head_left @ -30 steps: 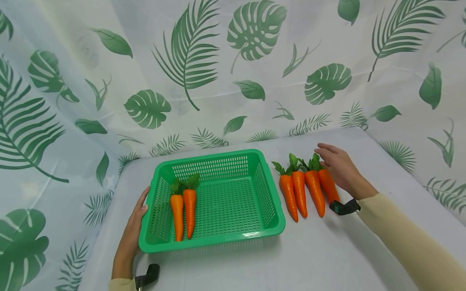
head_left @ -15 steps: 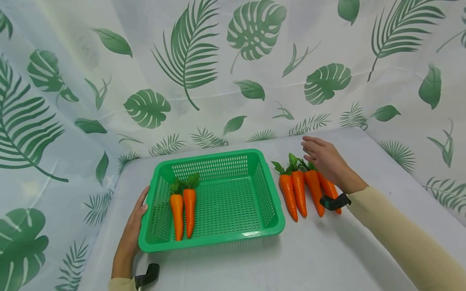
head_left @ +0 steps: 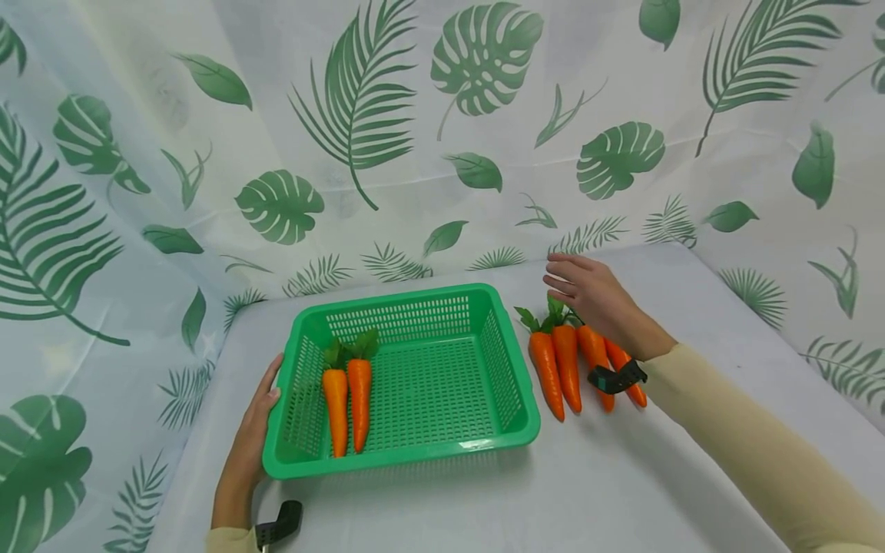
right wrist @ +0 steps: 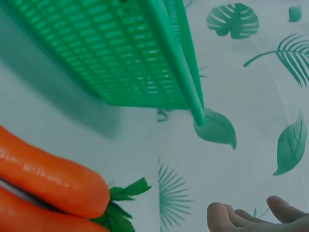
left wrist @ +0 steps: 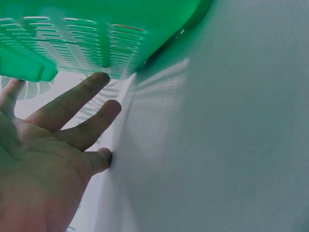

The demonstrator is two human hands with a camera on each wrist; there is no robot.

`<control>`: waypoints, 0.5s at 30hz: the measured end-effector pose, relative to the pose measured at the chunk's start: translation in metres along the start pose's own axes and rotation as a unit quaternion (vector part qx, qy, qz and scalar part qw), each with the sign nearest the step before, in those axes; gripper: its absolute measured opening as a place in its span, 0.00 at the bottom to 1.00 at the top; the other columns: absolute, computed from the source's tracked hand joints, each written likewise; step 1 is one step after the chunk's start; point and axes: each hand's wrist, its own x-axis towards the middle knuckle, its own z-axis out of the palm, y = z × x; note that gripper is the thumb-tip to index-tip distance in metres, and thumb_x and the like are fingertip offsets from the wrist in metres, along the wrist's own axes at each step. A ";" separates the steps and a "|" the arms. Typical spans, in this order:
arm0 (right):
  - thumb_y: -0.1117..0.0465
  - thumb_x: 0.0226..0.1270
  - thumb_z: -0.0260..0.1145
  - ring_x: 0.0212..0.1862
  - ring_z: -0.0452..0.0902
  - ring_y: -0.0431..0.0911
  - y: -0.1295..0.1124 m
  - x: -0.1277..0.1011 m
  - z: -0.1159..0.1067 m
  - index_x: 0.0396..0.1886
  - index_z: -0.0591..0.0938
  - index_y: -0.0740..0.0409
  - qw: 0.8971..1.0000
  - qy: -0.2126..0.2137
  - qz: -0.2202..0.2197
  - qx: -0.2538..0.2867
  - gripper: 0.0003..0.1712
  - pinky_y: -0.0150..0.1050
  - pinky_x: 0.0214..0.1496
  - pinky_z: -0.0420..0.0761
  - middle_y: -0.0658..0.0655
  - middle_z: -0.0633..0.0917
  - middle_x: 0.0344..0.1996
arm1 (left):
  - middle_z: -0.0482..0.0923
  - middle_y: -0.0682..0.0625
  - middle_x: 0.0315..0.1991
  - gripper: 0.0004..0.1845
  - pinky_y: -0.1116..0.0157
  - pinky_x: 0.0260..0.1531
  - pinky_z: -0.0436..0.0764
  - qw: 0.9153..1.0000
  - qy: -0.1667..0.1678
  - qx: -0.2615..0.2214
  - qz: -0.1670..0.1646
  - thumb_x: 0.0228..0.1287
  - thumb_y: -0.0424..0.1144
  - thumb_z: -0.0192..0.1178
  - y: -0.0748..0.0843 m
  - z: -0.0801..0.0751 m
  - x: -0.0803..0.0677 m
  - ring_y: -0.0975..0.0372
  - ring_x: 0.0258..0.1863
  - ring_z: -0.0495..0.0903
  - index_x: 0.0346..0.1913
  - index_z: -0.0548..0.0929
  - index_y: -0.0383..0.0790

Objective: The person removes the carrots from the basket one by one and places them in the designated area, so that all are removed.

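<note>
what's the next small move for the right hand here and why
Probably lower the right hand onto the orange toy carrot nearest the green plastic basket and grip it. The hand hovers open above the leafy tops, holding nothing; four carrots lie outside, two inside, and the left hand rests against the basket's side.

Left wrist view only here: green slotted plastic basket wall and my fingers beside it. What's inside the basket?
Observer: Two orange carrots with green tops lie side by side at the left of the green slotted plastic basket; the rest of its floor is bare.
Operator: Any more carrots outside?
Observer: Four more orange carrots lie in a row on the white table, right of the basket.
Operator: Where's the right hand?
Observer: The right hand is above the leafy ends of that row, fingers straight, holding nothing.
Operator: And the left hand from above?
Observer: The left hand lies flat against the basket's left wall.
</note>
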 end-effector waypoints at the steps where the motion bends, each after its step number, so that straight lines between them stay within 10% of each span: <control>1: 0.51 0.90 0.51 0.84 0.47 0.63 0.000 0.000 0.002 0.88 0.44 0.66 1.000 0.000 -0.001 0.002 0.43 0.55 0.80 0.53 0.64 0.47 0.87 | 0.41 0.51 0.88 0.32 0.71 0.59 0.66 1.000 -0.001 -0.001 -0.001 0.90 0.54 0.33 0.000 0.000 0.000 0.51 0.76 0.53 0.89 0.45 0.62; 15: 0.55 0.89 0.53 0.81 0.56 0.63 -0.004 0.011 0.036 0.85 0.55 0.71 1.000 -0.011 -0.022 0.004 0.38 0.54 0.78 0.61 0.66 0.56 0.84 | 0.41 0.50 0.88 0.32 0.73 0.55 0.69 1.000 0.002 -0.005 -0.006 0.90 0.55 0.33 0.000 0.000 0.000 0.55 0.72 0.56 0.89 0.45 0.63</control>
